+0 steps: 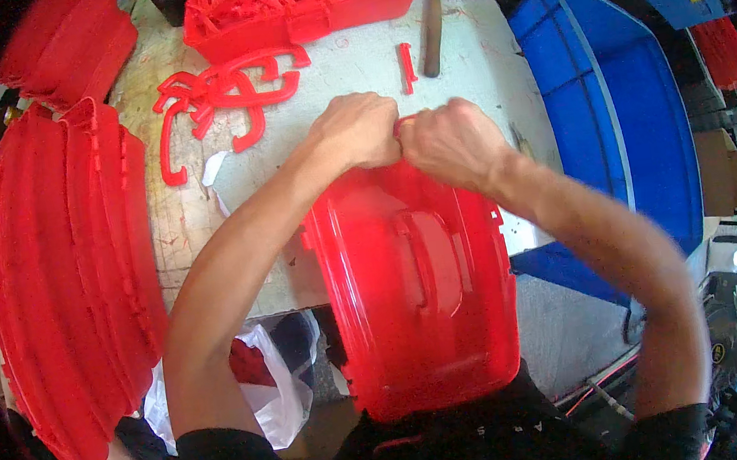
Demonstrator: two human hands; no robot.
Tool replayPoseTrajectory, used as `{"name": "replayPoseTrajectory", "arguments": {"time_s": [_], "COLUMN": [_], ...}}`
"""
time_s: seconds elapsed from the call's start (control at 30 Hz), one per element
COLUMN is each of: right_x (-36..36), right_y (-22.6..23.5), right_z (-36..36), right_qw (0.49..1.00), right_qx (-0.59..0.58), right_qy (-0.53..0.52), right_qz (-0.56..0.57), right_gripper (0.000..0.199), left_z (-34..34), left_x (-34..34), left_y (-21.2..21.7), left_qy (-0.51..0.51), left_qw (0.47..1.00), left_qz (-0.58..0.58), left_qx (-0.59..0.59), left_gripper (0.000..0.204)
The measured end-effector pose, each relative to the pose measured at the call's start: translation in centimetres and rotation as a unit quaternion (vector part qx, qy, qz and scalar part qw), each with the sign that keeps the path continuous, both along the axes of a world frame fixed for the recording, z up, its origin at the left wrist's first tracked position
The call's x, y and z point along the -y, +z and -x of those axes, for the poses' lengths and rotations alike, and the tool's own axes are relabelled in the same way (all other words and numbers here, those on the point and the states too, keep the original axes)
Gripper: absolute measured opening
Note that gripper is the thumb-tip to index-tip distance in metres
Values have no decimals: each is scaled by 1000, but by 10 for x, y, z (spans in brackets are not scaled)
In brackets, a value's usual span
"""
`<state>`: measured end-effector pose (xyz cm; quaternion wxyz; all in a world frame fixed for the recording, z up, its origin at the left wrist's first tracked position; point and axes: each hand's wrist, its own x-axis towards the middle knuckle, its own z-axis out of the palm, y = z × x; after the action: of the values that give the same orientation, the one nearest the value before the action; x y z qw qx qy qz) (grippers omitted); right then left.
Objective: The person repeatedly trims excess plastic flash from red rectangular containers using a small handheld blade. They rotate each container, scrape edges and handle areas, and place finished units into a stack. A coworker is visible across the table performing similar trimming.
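A glossy red plastic box lid lies tilted between my arms, its near end against my body and its far end over the table edge. A curved handle runs lengthwise along its middle. My left hand is closed at the lid's far edge, knuckles up. Right beside it, my right hand is closed on the same edge, thumb bent inward. A bit of red plastic shows between the two hands; my fingers hide its shape. Loose red handles lie in a heap beyond my left hand.
Stacked red plastic shells rise at the left. A red bin of small red strips stands at the back, near a hammer and a single red strip. At the right stands a blue crate; a white bag hangs below the table.
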<state>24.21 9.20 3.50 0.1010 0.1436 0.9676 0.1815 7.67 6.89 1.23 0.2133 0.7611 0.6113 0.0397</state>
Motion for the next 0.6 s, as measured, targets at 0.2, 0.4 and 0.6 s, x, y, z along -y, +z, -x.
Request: {"name": "replayPoseTrajectory", "arguments": {"time_s": [0.2,0.4,0.6], "right_x": [-3,17,-5], "right_y": [-5,-24,-2], "right_z": [5,-1,9], "right_qw": [993,944,999], "right_qx": [-74,-196,-34], "right_qy": [-77,-251,-28], "right_qz": [43,85,23], "right_gripper": [12,9,11], "left_z": [5,3,3], "left_x": [-1,-3,1], "left_y": [-7,-4,-3], "left_qy": [30,28,32], "left_qw": [999,1000,999], "left_qz": [-1,7,-15], "left_qx": [19,-1,19], "left_gripper": [27,28,28]}}
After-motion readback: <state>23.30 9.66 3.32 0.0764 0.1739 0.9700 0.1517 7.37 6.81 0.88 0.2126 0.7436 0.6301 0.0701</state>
